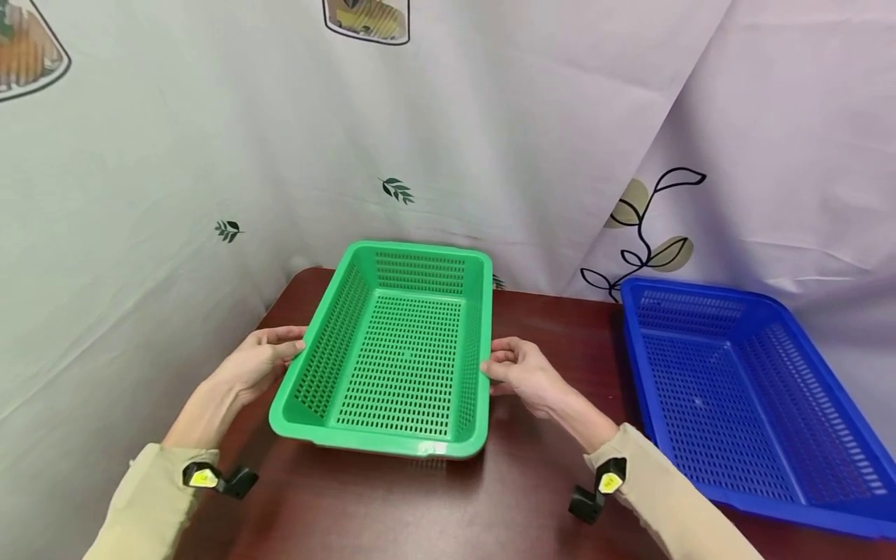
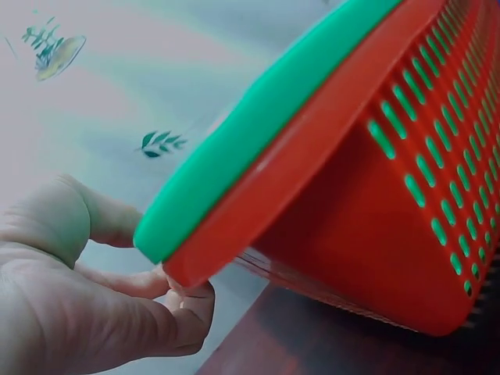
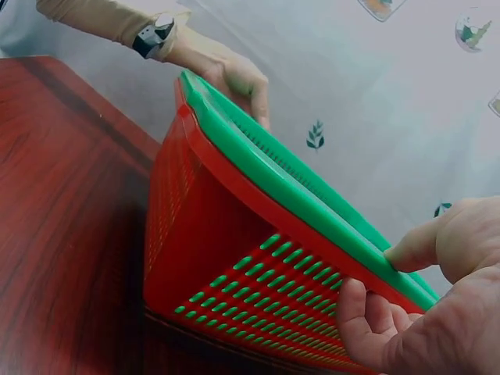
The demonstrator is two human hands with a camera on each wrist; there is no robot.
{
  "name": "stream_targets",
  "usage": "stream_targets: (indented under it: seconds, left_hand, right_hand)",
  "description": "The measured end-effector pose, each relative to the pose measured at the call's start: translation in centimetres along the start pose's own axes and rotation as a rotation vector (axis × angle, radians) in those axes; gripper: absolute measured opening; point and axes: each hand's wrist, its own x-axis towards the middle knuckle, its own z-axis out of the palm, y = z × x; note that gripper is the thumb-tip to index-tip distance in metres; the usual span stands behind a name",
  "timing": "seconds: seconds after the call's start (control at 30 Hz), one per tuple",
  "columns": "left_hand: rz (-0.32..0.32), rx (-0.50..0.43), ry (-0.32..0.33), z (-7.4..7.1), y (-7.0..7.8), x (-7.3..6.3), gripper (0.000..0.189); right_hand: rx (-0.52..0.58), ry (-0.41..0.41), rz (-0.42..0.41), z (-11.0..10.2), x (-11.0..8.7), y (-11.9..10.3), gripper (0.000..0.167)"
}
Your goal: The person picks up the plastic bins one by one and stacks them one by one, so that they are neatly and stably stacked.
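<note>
A green plastic basket with slotted walls and floor is nested inside a red basket of the same kind. Only their rims overlap in the wrist views, green on top. My left hand grips the left long side, thumb on the green rim and fingers curled under the red one. On the opposite long side, my right hand pinches the rims, its thumb on top and its fingertips against the red wall. Nothing lies inside the green basket. From the head view the red basket is almost wholly hidden.
A larger blue basket stands to the right on the dark reddish-brown table. Behind and to the left hangs a pale printed cloth, close to the table's edges. Each sleeve carries a small black wrist camera.
</note>
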Motion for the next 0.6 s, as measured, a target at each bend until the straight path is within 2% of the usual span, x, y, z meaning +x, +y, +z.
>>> stream_targets:
  seconds: [0.6]
  left_hand:
    - [0.011, -0.022, -0.036, 4.6, -0.4, 1.2, 0.050]
  right_hand:
    - [-0.063, -0.009, -0.013, -4.3, -2.4, -0.4, 0.047]
